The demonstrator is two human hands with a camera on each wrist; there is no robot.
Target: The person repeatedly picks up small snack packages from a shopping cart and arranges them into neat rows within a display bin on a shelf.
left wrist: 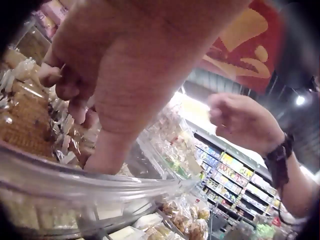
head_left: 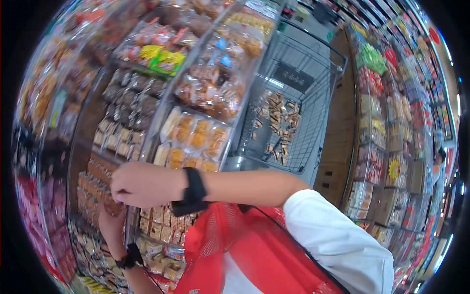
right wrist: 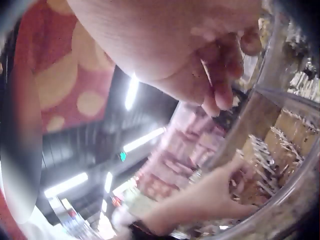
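My left hand (head_left: 111, 223) reaches down into a clear-walled bin of brown snacks in clear wrappers (head_left: 93, 183). Its thumb and bent fingers stand apart over the packets (left wrist: 70, 142), fingertips right at the wrappers in the left wrist view. The right hand (head_left: 147, 183) is raised above the same bin, close over the left one in the head view. Its fingers (right wrist: 223, 95) hang loosely curled, with no packet showing among them. Each wrist wears a black band. In the right wrist view, the left hand (right wrist: 205, 197) lies below, beside rows of wrapped brown snacks (right wrist: 280, 150).
A grey shopping cart (head_left: 313, 117) stands beside the bins with several small wrapped packets (head_left: 279, 115) inside. Orange-topped packaged cakes (head_left: 198, 137) fill the bin nearest the cart. Dark and pale wrapped snacks (head_left: 134, 98) lie farther along. A wooden shelf unit (head_left: 338, 132) rises beyond the cart.
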